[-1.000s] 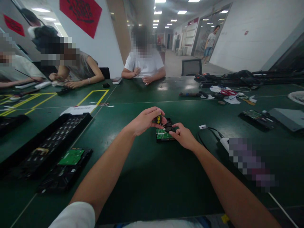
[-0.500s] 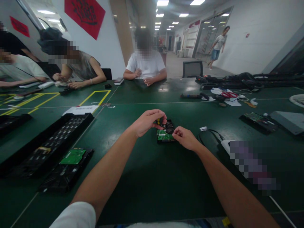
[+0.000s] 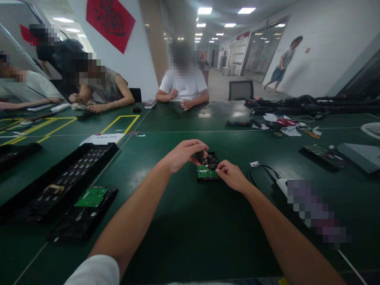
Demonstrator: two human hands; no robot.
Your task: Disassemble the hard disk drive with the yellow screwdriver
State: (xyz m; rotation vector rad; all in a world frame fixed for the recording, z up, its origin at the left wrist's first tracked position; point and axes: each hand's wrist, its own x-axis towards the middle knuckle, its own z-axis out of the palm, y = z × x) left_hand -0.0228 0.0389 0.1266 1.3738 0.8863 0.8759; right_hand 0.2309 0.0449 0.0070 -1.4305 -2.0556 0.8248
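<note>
I see my left hand (image 3: pixel 184 155) pinching a small dark tool (image 3: pixel 200 156) over the green-boarded hard drive (image 3: pixel 207 172); my right hand (image 3: pixel 232 175) curls narrowly at its edge. A long black tray (image 3: pixel 44 186) holds more boards.

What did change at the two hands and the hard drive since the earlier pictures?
The left hand closed over its small tool, so the yellow part no longer shows. The right hand curled tighter at the hard drive. The drive stayed in place on the green table.
</note>
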